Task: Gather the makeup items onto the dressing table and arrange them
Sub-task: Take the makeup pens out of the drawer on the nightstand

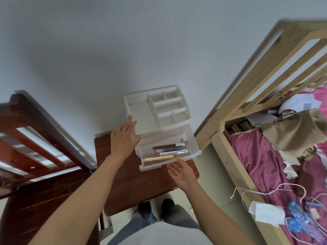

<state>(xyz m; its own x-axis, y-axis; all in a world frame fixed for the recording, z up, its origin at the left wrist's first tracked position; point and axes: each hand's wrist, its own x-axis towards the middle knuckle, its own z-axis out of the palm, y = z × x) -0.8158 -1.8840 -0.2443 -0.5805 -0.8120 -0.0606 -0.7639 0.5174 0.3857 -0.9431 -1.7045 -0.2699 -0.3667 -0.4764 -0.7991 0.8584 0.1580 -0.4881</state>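
Note:
A white plastic organizer with empty top compartments stands at the back of a small dark wooden table. Its clear drawer is pulled out toward me. Inside lie a gold tube, a silver tube, a blue tube and a brown-and-silver tube. My left hand lies flat against the organizer's left side, fingers spread. My right hand is open, palm up, fingertips touching the drawer's front edge.
A dark wooden bed frame stands to the left. On the right, a light wooden bed frame holds a purple blanket, a beige bag, white cables, a face mask and blue packets. My feet stand on the floor below the table.

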